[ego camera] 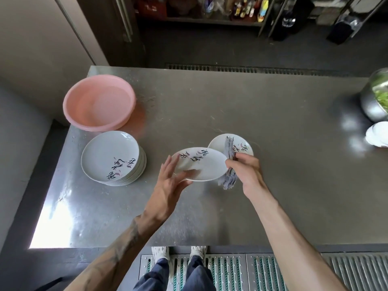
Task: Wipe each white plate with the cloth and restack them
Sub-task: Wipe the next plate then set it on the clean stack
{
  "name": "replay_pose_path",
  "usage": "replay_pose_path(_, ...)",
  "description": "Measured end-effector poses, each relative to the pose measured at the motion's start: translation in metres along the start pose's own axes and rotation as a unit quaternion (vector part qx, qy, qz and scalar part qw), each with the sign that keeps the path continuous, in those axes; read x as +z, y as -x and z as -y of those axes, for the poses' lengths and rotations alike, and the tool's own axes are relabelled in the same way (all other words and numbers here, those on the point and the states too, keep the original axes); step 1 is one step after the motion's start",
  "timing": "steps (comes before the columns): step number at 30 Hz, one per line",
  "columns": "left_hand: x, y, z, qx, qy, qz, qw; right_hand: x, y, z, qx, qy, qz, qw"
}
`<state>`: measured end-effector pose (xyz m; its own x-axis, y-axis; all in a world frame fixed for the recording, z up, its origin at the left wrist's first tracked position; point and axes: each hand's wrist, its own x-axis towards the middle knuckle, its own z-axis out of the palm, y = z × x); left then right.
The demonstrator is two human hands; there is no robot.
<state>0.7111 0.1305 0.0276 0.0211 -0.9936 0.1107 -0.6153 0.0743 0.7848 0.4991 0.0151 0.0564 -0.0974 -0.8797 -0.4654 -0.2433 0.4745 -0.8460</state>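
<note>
A white plate (202, 164) with black brush lettering is held above the steel table. My left hand (170, 181) holds its near-left rim, thumb on top and fingers spread under and beside it. My right hand (244, 169) grips a grey-blue cloth (229, 164) against the plate's right edge. Behind it a second white plate (241, 144) lies on the table, partly hidden by the cloth. A stack of several like plates (113, 158) stands to the left.
A pink plastic basin (98, 102) sits at the table's back left. At the right edge are a steel bowl with greens (375, 99) and some white dishes (378, 134). The steel table (231, 101) ends near my feet; shelves stand beyond it.
</note>
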Motion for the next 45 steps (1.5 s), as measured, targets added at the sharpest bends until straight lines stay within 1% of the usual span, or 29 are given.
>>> replay_pose_path(2,0.008,-0.004,-0.005,-0.037,0.013,-0.006,0.999,-0.006,-0.001,-0.010,0.006,-0.033,-0.021,0.999)
replay_pose_path(3,0.013,-0.008,-0.009,-0.041,0.014,-0.008,0.999,-0.010,-0.003,-0.015,0.012,-0.045,-0.033,0.998)
replay_pose_path(6,0.030,-0.018,-0.017,-0.012,0.029,-0.006,0.999,-0.021,-0.006,-0.030,0.025,-0.072,-0.067,0.995)
replay_pose_path(8,0.041,-0.027,-0.023,-0.025,0.054,0.025,0.998,-0.027,-0.008,-0.038,0.025,-0.097,-0.088,0.991)
replay_pose_path(12,0.067,-0.051,-0.020,-0.106,0.065,0.082,0.989,-0.035,-0.023,-0.049,0.028,-0.121,-0.129,0.984)
replay_pose_path(15,0.085,-0.070,-0.010,-0.176,0.087,0.118,0.974,-0.040,-0.036,-0.056,0.025,-0.135,-0.157,0.978)
replay_pose_path(18,0.100,-0.084,0.001,-0.202,0.099,0.131,0.965,-0.042,-0.049,-0.062,0.019,-0.135,-0.173,0.976)
replay_pose_path(21,0.115,-0.091,0.013,-0.197,0.116,0.119,0.966,-0.042,-0.063,-0.068,0.016,-0.103,-0.191,0.976)
replay_pose_path(26,0.127,-0.097,0.023,-0.209,0.105,0.133,0.963,-0.041,-0.069,-0.073,0.006,-0.034,-0.187,0.982)
replay_pose_path(31,0.133,-0.102,0.028,-0.206,0.083,0.127,0.967,-0.040,-0.071,-0.074,0.028,-0.033,-0.183,0.982)
replay_pose_path(33,0.135,-0.103,0.029,-0.207,0.076,0.124,0.967,-0.042,-0.070,-0.073,0.024,-0.018,-0.179,0.983)
replay_pose_path(39,0.140,-0.099,0.031,-0.203,0.060,0.108,0.971,-0.050,-0.061,-0.064,-0.032,0.070,-0.180,0.981)
replay_pose_path(45,0.133,-0.089,0.028,-0.208,0.071,0.091,0.971,-0.042,-0.044,-0.054,-0.123,0.182,-0.175,0.960)
